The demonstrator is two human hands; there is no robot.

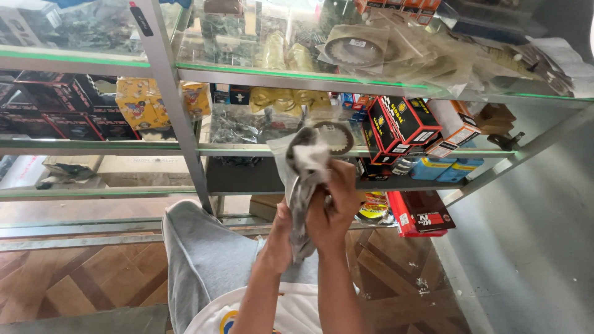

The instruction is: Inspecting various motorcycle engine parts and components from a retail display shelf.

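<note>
Together, both hands are gripping a crumpled grey-and-white cloth (304, 185) in front of a glass display shelf (247, 148). The right hand (333, 207) is closing its grip around the cloth's middle; the left hand (281, 232) is holding it lower down. The cloth is hanging roughly upright, above a patterned wooden floor (93, 278).

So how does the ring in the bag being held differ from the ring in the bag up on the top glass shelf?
The held ring stands upright in its clear bag, gripped with a grey cloth by the left hand and right hand; the top-shelf ring lies flat on the glass, untouched. The held ring looks darker brown, the top-shelf ring paler and greyer. Both are thin flat rings sealed in clear plastic bags.
</note>
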